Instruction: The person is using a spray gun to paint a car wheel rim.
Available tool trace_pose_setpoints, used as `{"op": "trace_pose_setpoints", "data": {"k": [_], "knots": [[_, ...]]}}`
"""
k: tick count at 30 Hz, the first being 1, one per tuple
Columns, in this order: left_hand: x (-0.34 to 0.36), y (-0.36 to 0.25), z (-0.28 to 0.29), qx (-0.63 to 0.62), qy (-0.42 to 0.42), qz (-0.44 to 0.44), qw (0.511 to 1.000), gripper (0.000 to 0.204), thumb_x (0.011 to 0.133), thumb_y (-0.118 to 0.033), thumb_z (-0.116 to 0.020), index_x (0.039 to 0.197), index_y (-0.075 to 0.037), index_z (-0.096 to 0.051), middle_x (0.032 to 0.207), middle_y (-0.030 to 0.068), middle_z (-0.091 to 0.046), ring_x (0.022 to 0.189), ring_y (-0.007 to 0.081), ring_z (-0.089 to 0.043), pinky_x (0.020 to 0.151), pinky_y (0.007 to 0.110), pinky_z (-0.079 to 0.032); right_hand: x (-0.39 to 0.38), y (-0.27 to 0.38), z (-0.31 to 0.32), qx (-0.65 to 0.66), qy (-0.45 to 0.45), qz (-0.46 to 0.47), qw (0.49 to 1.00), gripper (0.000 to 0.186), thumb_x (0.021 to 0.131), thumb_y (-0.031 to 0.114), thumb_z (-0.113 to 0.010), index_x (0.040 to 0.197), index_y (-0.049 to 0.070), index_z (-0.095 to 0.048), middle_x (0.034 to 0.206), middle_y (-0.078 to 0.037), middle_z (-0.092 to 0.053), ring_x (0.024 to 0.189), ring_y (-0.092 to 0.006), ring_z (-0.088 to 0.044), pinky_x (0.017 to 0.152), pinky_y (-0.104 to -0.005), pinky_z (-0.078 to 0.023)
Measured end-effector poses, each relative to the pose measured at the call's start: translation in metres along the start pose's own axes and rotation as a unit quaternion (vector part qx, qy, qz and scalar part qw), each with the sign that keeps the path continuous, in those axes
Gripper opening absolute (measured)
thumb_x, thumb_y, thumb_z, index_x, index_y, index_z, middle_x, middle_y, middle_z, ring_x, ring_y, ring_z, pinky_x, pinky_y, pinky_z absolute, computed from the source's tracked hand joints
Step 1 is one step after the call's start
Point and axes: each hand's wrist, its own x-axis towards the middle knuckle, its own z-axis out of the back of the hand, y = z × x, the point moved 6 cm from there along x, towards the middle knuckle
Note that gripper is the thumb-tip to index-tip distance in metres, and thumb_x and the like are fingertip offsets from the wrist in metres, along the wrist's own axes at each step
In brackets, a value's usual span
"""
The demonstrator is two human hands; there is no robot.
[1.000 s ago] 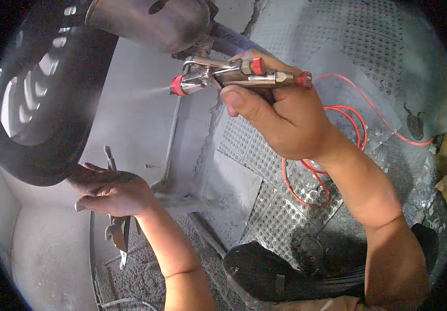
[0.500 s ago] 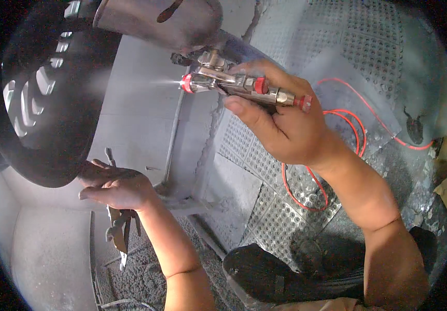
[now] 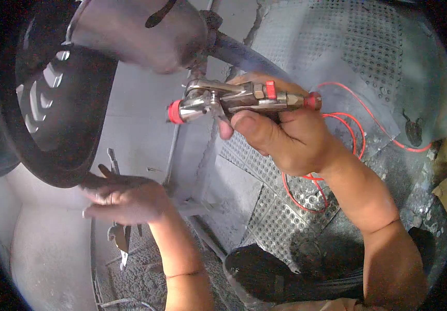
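My right hand [image 3: 285,137] grips a metal spray gun [image 3: 223,101] with red rings at its nozzle and rear knob; the nozzle points left. A grey metal cup [image 3: 140,31] sits on top of the gun. My left hand [image 3: 122,199] rests with fingers together against the lower edge of a black car wheel [image 3: 52,109] that has silver spokes. The wheel stands tilted at the upper left, over a grey dusty stand [image 3: 192,207].
A red hose [image 3: 348,124] loops over perforated metal floor plates [image 3: 280,207] behind my right hand. A wrench [image 3: 120,233] lies below my left hand. My dark shoe [image 3: 270,274] is at the bottom. Grey overspray covers the floor and wall panels.
The spray mist seen at the nozzle earlier is gone. My right hand with the gun has dropped slightly and come closer. My left hand has stayed at the wheel's edge.
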Motion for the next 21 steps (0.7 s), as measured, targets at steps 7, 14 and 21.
{"op": "trace_pose_setpoints", "data": {"k": [7,14,21], "knots": [[-0.032,-0.071,-0.007,-0.099,0.173,-0.058,0.978,0.094,0.093,-0.069,-0.047,0.159,-0.009,-0.017,0.161,0.0088,-0.030,0.149,0.0308,-0.025,0.123,0.048,-0.018,-0.002,0.003,0.001,-0.104,-0.039,0.072,0.991,0.022,0.095,0.024,-0.067,0.102,0.003,-0.065,0.086,-0.012,-0.063,0.073,-0.0278,-0.063,0.065,-0.0371,-0.048],[0.060,0.042,0.049,-0.639,0.407,0.129,0.640,0.074,0.106,-0.055,-0.025,0.147,0.006,-0.035,0.158,0.0160,-0.034,0.147,0.0226,-0.031,0.126,0.042,-0.014,0.015,0.018,0.001,-0.104,-0.042,0.107,0.988,0.014,0.096,0.012,-0.065,0.096,-0.002,-0.064,0.080,-0.003,-0.061,0.067,-0.0088,-0.054,0.063,-0.0245,-0.045],[-0.052,-0.081,-0.044,-0.156,0.183,-0.058,0.969,0.092,0.097,-0.067,-0.041,0.155,0.002,-0.023,0.152,0.0115,-0.045,0.134,0.0133,-0.044,0.125,0.038,-0.003,0.001,-0.001,0.026,-0.174,-0.041,0.042,0.983,0.020,0.096,0.021,-0.065,0.100,0.001,-0.061,0.084,-0.013,-0.063,0.069,-0.0316,-0.063,0.063,-0.0384,-0.048]]}}
